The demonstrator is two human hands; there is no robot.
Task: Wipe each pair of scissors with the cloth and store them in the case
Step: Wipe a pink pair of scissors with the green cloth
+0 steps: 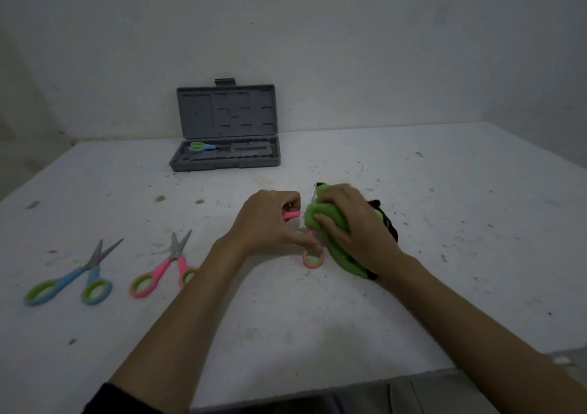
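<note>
Head camera showed us the gray case (pixel 226 156) open at twelve o'clock, one blue scissors (pixel 201 147) inside. Our left hand (pixel 270 223) gripped pink scissors (pixel 313 256) by the handles; our right hand (pixel 352 226) clutched the green cloth (pixel 330 223) around their blades. At nine o'clock lay blue-handled scissors (pixel 73 278) and pink-handled scissors (pixel 163 267).

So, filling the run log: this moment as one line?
left hand: holds pink scissors | right hand: wipes blades with cloth | case: open

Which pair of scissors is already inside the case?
The small blue pair, lying in the open grey case. The others are outside: two on the table, one pink pair being wiped.
</note>
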